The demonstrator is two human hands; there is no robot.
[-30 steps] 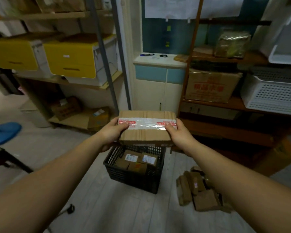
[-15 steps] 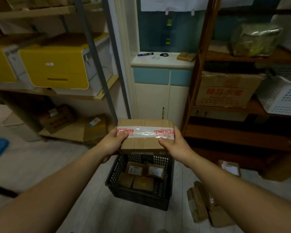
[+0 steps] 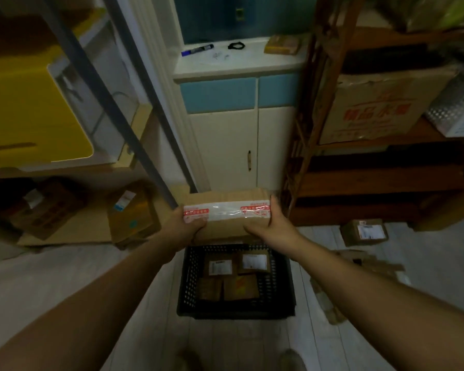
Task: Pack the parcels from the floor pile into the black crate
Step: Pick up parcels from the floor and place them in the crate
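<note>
While I hold the taped parcel [image 3: 227, 226] over the far rim of the black crate [image 3: 188, 287] | left hand [image 3: 184, 230] and right hand [image 3: 273, 231] curl round its short ends | stiff cardboard, seems light, tape looks slick, so I'd grip bare cardboard | floor pile [image 3: 364, 266] lies to the right.

This is a small storeroom for boxed goods. A grey metal rack [image 3: 134, 108] on the left carries yellow-fronted bins [image 3: 24, 103] and, on its lowest board, labelled cardboard boxes [image 3: 131, 212]. A wooden rack [image 3: 316, 103] on the right holds a large printed carton [image 3: 381, 111]. Between them stands a white cupboard [image 3: 225, 151] with blue drawer fronts and a marker pen [image 3: 197, 50] on its top. On the pale plank floor [image 3: 65, 277] sits a black crate [image 3: 188, 285] holding labelled parcels [image 3: 220, 266], with loose parcels [image 3: 363, 232] near it.
</note>
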